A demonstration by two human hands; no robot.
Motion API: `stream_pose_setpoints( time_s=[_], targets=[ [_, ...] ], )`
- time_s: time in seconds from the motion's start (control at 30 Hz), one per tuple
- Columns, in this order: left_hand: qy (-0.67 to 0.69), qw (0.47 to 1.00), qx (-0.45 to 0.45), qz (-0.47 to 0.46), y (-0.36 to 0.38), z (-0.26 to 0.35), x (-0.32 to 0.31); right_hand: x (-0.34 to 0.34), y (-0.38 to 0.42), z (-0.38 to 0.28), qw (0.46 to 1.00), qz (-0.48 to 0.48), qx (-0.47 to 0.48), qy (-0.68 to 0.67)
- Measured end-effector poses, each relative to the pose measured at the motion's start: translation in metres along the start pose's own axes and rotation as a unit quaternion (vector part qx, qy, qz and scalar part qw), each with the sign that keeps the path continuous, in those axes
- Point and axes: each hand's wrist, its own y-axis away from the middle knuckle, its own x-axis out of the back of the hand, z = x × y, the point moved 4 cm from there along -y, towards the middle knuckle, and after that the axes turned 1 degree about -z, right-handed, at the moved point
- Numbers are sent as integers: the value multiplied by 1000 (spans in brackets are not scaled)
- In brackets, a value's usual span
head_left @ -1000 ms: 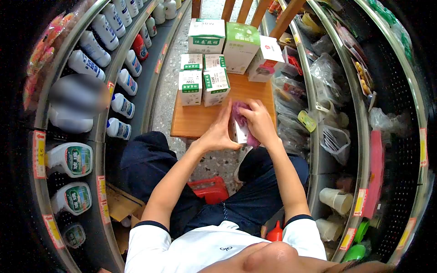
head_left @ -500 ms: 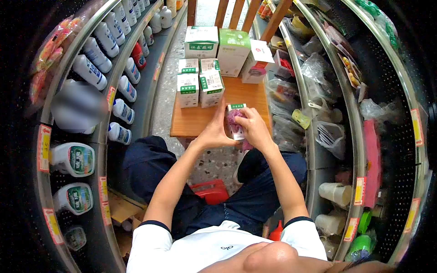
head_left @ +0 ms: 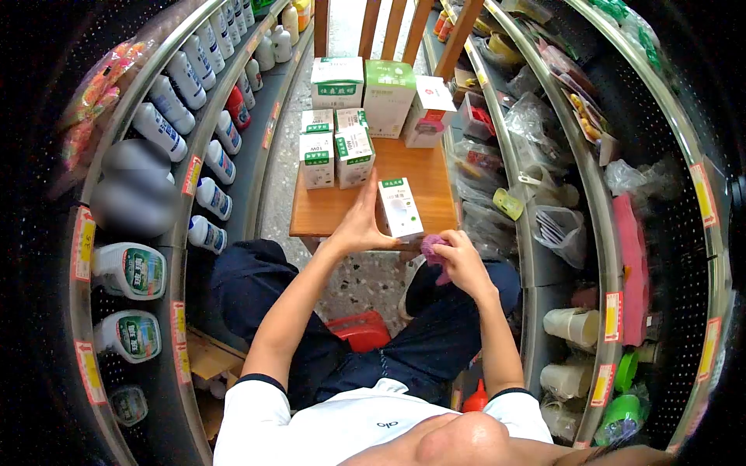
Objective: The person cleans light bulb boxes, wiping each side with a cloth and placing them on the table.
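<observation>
A small white box (head_left: 400,207) is held upright at the bench (head_left: 423,175) edge by the left hand (head_left: 359,225); beside it, a purple cloth (head_left: 432,247) is bunched in the right hand (head_left: 458,260). Wiping appears paused; turning the box seems next.

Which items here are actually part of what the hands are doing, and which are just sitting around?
In hand:
left hand holding small white-green box
right hand holding purple cloth

Lying about:
stacked boxes on wooden table
shelf bottles
paper cups
</observation>
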Motion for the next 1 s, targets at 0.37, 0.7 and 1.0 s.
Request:
stream_pose_setpoints(
  time_s=[0.37, 0.7, 1.0],
  targets=[
    [-292, 948, -28, -125, -29, 67, 1, -1, 22, 24, 978, 162, -52, -120],
    [-307, 943, -26, -125, -39, 65, -18, -9, 17, 22, 971, 163, -54, -168],
    [-48, 997, 7, -67, -1, 6, -3, -8, -4, 19, 960, 195, -21, -200]
  ],
)
